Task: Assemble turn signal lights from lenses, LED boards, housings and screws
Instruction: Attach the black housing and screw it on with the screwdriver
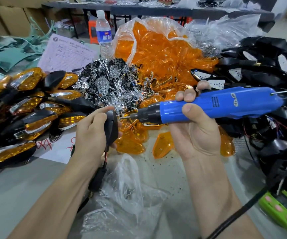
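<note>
Grey worktop (18, 187), heavily stocked, with cardboard boxes and a second bench behind. Far left: heap of finished turn signals (27, 107), amber faces, chrome trim, black backs. Behind them, a printed form (66, 56) and a water bottle (104, 31) standing upright. Centre back: pile of chrome reflector parts (103, 83); beside it an open clear bag of orange lenses (161, 50), more lenses spilling toward me. My left hand (91, 133) is clenched around a black housing (111, 128), held on edge, its red and black lead with a black connector (97, 180) hanging below my wrist. Under both forearms, a crumpled clear bag (125, 190) with what look like small screws inside. My right hand (196, 128) has its grip wrapped around a blue electric screwdriver (220, 104), lying nearly level, bit pointing left and meeting the housing's upper edge. Far right: tangle of black housings with wires (263, 75); at the lower right corner, a green device with pink buttons (282, 211).
</note>
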